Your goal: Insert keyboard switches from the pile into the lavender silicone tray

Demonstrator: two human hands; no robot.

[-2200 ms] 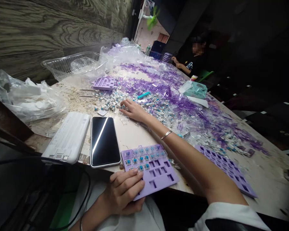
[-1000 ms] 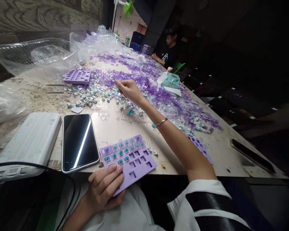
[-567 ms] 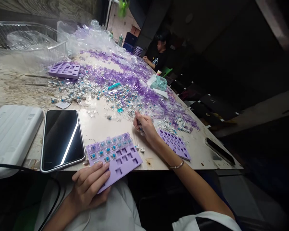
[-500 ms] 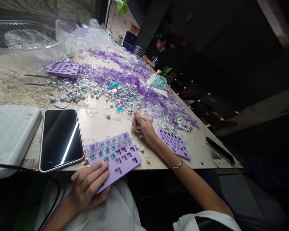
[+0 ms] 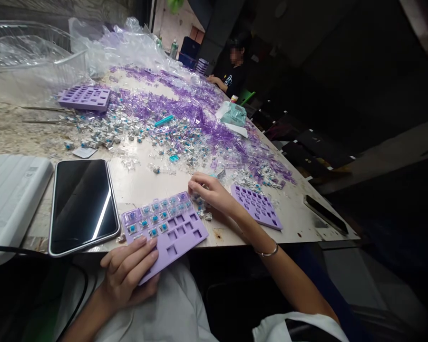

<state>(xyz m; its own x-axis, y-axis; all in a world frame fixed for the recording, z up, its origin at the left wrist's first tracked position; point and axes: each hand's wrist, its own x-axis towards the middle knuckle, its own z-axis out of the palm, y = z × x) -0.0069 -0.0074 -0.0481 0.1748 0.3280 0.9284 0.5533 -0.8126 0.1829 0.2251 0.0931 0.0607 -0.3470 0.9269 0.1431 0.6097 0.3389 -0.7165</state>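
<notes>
My left hand (image 5: 128,270) grips the near corner of a purple grid tray (image 5: 167,230) that overhangs the table's front edge; its far rows hold several blue-stemmed switches. My right hand (image 5: 209,192) rests curled on the table at the tray's far right corner, fingers closed around small switches, with a few loose ones (image 5: 205,214) beside it. A big scatter of blue-and-white switches (image 5: 135,130) and clear purple housings (image 5: 199,114) covers the table beyond.
A black phone (image 5: 82,204) and a white power bank (image 5: 10,190) lie left of the tray. Two more purple trays (image 5: 257,206) (image 5: 83,97), clear plastic bins (image 5: 28,47), a teal bag (image 5: 233,114) and a dark phone (image 5: 324,214) are on the table. Another person (image 5: 231,71) sits at the far end.
My right hand reached into the switch pile, lifted, then came back toward me and settled at the tray's right corner. The left hand kept hold of the tray.
</notes>
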